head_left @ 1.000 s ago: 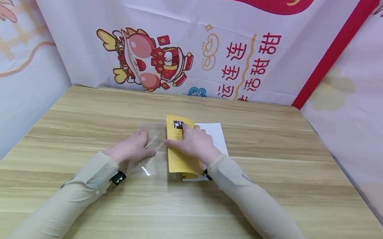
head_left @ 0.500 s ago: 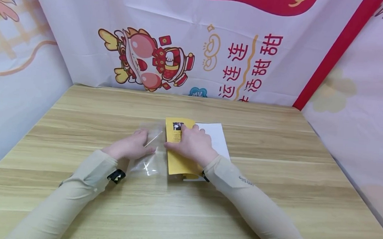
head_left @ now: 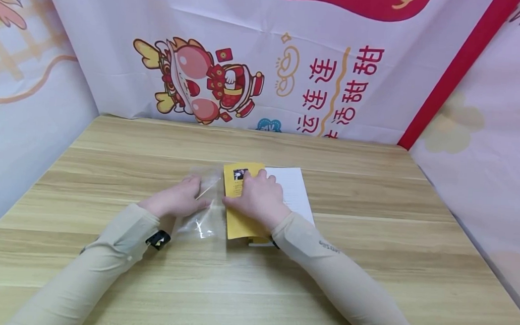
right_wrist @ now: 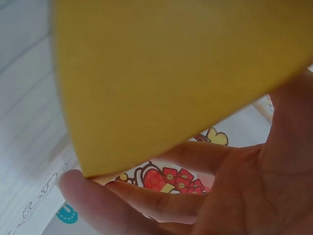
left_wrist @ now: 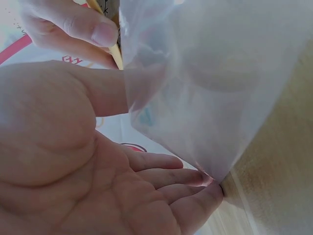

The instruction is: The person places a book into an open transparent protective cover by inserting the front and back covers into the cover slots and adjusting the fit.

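A yellow-covered booklet (head_left: 250, 228) lies under the right hand (head_left: 260, 197) and just to the right of the left hand (head_left: 179, 197). Its yellow cover (right_wrist: 161, 88) is lifted into a curve, the printed side with a small photo (head_left: 240, 174) facing up beneath the right hand's fingers. The right hand grasps this cover, thumb at its left edge and the other fingers across toward its right edge, one fingertip against a corner. Right of that hand shows a white printed page (head_left: 295, 187), partly hidden by the wrist; a line drawing (right_wrist: 41, 196) runs along it near the fingertips.

Between the hands, a clear plastic film (head_left: 202, 223) spreads next to the cover's left edge; whether the two touch is unclear. The left hand grips nothing firmly: its fingers are extended and loose, fingertips at the film's edge by the wooden tabletop (head_left: 234, 290), thumb reaching behind the film.

Behind the left hand's fingers is a dark wrist strap (head_left: 159, 239) below a beige sleeve (head_left: 135, 229). Beyond both hands hangs a white backdrop (head_left: 246, 17) with a sideways cartoon dragon (head_left: 193, 81) and red Chinese characters (head_left: 321, 69).
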A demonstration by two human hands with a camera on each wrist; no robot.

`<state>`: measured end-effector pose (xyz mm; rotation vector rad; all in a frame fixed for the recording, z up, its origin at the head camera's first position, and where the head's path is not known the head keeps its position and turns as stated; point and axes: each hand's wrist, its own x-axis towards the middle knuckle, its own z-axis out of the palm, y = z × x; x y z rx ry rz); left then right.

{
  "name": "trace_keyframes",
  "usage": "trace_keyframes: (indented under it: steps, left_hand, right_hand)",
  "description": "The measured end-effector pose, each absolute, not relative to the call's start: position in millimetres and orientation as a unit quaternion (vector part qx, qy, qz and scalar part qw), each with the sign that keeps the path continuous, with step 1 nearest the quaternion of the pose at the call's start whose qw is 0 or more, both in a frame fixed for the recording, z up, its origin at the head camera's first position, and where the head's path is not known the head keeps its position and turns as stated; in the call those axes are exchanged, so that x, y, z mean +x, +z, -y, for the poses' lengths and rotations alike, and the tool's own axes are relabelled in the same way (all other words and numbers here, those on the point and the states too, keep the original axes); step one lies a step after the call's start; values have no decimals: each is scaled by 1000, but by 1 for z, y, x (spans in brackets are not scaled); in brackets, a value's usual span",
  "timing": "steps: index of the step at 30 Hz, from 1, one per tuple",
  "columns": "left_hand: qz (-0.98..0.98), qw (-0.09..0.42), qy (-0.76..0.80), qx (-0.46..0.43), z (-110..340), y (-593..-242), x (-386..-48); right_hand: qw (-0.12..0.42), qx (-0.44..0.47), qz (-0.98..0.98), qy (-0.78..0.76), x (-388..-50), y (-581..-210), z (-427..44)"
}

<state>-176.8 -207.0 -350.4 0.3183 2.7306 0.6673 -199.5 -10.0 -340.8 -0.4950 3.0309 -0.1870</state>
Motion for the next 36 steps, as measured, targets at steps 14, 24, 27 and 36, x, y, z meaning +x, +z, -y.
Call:
trace_keyframes:
  steps: [14,24,27,36]
  left_hand:
    - [-954,161,229,110,204,-349,-176]
    - [-954,158,230,114,206,-349,-176]
    - [-954,157,230,114,206,-350,-176]
    - [-953,153,233,114,206,-352,-177]
  right_hand:
    - [21,-150,-988,-40,-195,-343,15]
    - [22,-156,-987,-3,-192,-337,23]
    - [8,-171,-985,15,-191,-336,25]
    - [17,-220,-974,53,-183,-335,31]
